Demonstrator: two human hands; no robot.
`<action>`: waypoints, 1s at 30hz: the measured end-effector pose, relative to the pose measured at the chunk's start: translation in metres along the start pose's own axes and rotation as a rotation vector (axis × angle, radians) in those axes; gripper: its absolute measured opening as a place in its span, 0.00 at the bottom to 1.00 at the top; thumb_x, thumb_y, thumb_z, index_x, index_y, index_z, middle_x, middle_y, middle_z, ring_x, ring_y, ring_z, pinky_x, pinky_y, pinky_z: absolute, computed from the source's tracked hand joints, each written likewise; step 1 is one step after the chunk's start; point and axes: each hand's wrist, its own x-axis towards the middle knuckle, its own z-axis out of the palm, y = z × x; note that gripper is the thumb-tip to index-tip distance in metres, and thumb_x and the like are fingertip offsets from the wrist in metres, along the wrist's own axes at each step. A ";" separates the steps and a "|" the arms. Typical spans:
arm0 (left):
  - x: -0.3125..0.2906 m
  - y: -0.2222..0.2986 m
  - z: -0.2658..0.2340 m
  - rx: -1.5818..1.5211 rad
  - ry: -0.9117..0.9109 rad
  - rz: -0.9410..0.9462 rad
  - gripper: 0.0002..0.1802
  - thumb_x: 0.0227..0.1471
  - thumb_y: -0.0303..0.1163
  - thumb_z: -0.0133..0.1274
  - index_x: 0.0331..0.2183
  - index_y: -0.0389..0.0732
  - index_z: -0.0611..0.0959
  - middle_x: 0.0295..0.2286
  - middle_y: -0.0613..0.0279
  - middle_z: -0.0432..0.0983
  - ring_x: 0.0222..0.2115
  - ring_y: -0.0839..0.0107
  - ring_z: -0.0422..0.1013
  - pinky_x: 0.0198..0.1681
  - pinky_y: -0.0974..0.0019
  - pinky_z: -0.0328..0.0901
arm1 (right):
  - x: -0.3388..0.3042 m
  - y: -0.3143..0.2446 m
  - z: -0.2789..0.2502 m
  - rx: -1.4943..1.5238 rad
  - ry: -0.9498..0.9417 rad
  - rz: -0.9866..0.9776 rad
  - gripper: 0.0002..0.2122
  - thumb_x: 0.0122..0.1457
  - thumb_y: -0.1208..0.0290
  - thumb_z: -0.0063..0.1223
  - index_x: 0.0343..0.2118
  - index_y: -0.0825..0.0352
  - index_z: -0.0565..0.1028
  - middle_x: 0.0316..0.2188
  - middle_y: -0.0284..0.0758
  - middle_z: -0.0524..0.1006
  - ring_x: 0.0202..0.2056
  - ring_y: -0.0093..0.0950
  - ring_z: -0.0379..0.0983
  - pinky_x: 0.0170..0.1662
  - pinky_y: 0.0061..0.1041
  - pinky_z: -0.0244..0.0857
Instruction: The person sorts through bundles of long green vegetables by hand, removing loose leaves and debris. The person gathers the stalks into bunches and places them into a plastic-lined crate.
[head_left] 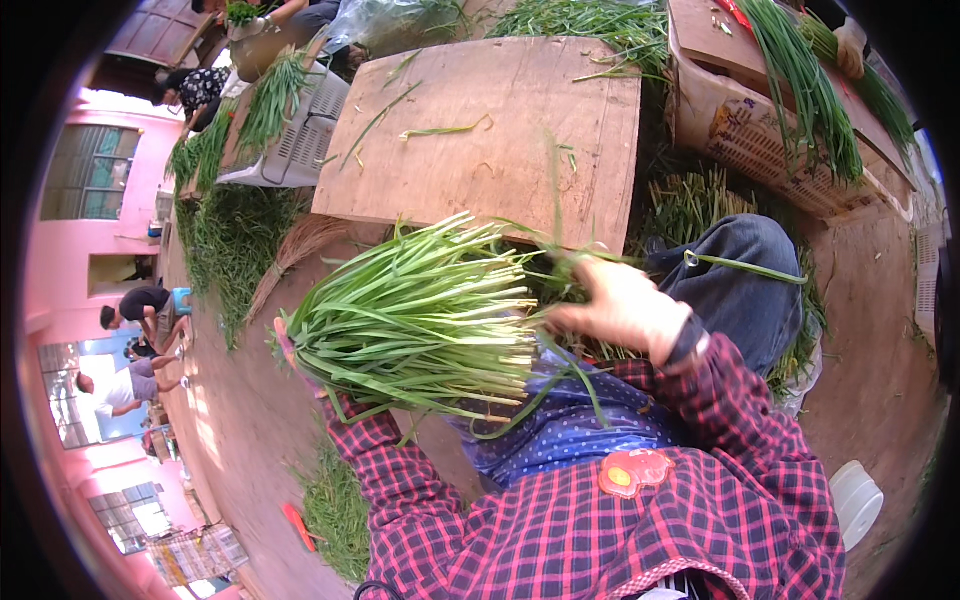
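Observation:
My left hand (287,342) is wrapped round a thick bunch of garlic chives (420,310), mostly hidden behind the leaves. The pale cut ends point right, toward my lap, and the green leaf tips spread left. Close to those cut ends is my right hand (628,308), smeared by motion, with a watch or band at its wrist. Loose thin leaves show near its fingers, but whether it holds any is too blurred to tell. Under the bunch, a blue dotted apron (570,410) covers my lap.
A wooden board (490,130) with scattered leaf scraps lies ahead. Crates topped with chives (800,90) stand at the right and a white crate (300,130) at the left. More chives (235,240) and a straw broom (295,255) lie on the floor. Other people work further off.

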 end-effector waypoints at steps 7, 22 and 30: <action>-0.004 -0.010 0.018 0.001 0.045 0.079 0.34 0.60 0.58 0.39 0.42 0.35 0.83 0.41 0.48 0.79 0.39 0.54 0.76 0.48 0.49 0.70 | 0.043 -0.005 0.031 0.902 -0.391 -0.228 0.15 0.61 0.62 0.51 0.43 0.68 0.76 0.27 0.30 0.76 0.29 0.19 0.69 0.33 0.21 0.63; -0.022 -0.001 0.013 0.043 -0.015 0.050 0.33 0.61 0.56 0.38 0.44 0.36 0.81 0.45 0.47 0.77 0.42 0.52 0.75 0.49 0.46 0.68 | 0.065 -0.007 -0.007 0.159 0.244 -0.240 0.30 0.52 0.48 0.57 0.54 0.63 0.70 0.47 0.47 0.74 0.49 0.48 0.70 0.52 0.39 0.65; -0.041 0.006 -0.094 0.034 0.279 0.027 0.30 0.61 0.54 0.40 0.44 0.37 0.82 0.42 0.51 0.79 0.39 0.56 0.76 0.47 0.49 0.70 | 0.037 0.006 0.049 1.091 -0.471 0.142 0.28 0.62 0.43 0.43 0.46 0.68 0.77 0.26 0.34 0.78 0.26 0.22 0.70 0.32 0.25 0.65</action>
